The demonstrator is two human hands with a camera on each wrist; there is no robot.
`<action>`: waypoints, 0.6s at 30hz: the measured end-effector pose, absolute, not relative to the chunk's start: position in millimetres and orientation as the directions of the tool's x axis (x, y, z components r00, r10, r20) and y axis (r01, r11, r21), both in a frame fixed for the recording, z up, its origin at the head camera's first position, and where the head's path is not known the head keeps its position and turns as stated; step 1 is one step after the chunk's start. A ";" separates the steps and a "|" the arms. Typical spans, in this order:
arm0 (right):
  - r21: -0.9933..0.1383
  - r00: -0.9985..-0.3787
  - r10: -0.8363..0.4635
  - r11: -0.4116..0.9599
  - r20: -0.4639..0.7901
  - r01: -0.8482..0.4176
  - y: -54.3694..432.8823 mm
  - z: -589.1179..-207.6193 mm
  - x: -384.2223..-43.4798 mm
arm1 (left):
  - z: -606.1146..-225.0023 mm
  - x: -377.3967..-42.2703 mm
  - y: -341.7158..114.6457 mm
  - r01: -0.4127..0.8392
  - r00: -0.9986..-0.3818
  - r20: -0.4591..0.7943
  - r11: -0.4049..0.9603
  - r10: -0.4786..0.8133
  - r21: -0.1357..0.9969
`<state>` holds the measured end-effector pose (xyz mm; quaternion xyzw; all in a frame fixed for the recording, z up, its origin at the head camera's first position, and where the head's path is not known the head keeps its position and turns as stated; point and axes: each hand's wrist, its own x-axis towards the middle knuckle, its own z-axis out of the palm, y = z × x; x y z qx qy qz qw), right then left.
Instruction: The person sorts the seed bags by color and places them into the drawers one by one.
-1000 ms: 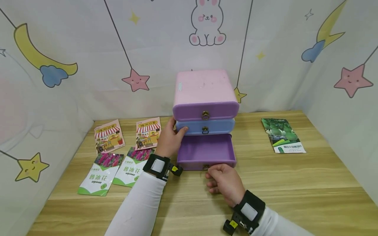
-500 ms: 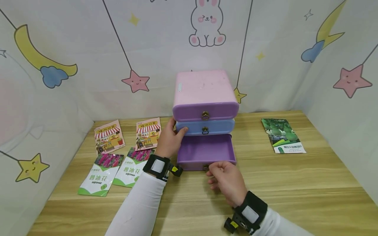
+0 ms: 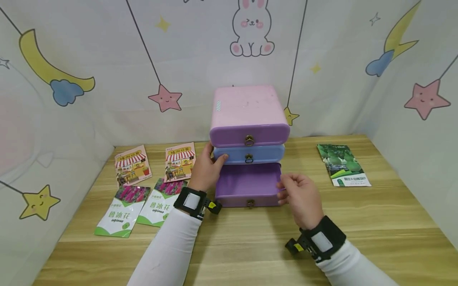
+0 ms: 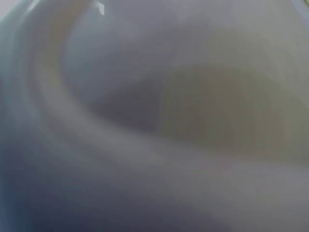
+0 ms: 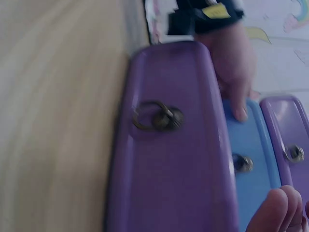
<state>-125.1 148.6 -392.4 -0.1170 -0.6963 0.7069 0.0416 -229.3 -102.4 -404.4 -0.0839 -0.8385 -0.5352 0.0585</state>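
One purple plastic bottom drawer [image 3: 232, 201] sits pulled out of a rounded pink plastic cabinet [image 3: 247, 107]. Left hand [image 3: 205, 170] has its fingers gripping the cabinet's side, thumb on the shallow blue plastic drawer [image 3: 237, 155]; imo that bracing stops it sliding. Right hand [image 3: 303, 196]: fingers loosely curled, holding nothing, beside the open drawer. Light wood-grain bench [image 3: 358, 226], white cartoon-print cloth walls [image 3: 107, 59].

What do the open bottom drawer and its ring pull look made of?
Bottom drawer: probably moulded plastic, smooth and semi-glossy; rounded edges and soft highlights suggest it. Ring pull: likely metal, aged-brass finish, from its dark bronze tone and small glints; plated plastic possible.
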 end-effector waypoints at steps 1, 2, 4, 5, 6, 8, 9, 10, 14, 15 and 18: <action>-0.995 -0.966 0.235 -0.040 -0.103 0.097 152.7 -391.1 -127.3 | -404.4 -229.2 -102.3 0.204 -0.979 0.188 0.413 0.078 0.888; -0.995 -0.963 0.250 -0.049 -0.099 0.090 156.6 -389.9 -129.3 | -404.3 -229.2 -102.3 0.204 -0.979 0.188 0.413 0.080 0.888; -0.995 -0.956 0.277 -0.057 -0.093 0.080 163.7 -387.9 -133.5 | -404.4 -229.1 -102.4 0.203 -0.979 0.186 0.413 0.080 0.888; -0.995 -0.953 0.288 -0.055 -0.090 0.078 167.0 -387.2 -135.2 | -404.4 -229.1 -102.5 0.202 -0.979 0.185 0.415 0.081 0.887; -0.996 -0.950 0.299 -0.051 -0.091 0.079 170.2 -386.4 -136.8 | -404.3 -228.9 -102.5 0.202 -0.979 0.184 0.416 0.082 0.887; -0.996 -0.945 0.314 -0.038 -0.087 0.079 177.0 -385.1 -139.9 | -404.3 -228.9 -102.4 0.200 -0.980 0.182 0.418 0.082 0.886; -0.997 -0.943 0.324 -0.035 -0.083 0.075 180.5 -384.5 -141.4 | -404.2 -228.8 -102.5 0.199 -0.980 0.181 0.418 0.082 0.886; -0.997 -0.940 0.334 -0.028 -0.074 0.069 184.0 -384.1 -142.7 | -404.2 -228.8 -102.4 0.198 -0.980 0.181 0.418 0.081 0.886; -0.999 -0.920 0.389 -0.018 -0.045 0.041 199.5 -383.3 -147.7 | -404.3 -228.9 -101.9 0.196 -0.981 0.180 0.415 0.078 0.888; -0.999 -0.914 0.404 -0.023 -0.042 0.035 203.3 -383.0 -148.6 | -404.4 -229.1 -102.0 0.196 -0.981 0.179 0.413 0.079 0.889; -0.999 -0.897 0.440 -0.040 -0.044 0.029 213.8 -382.8 -151.4 | -404.7 -229.3 -101.9 0.194 -0.981 0.177 0.412 0.079 0.890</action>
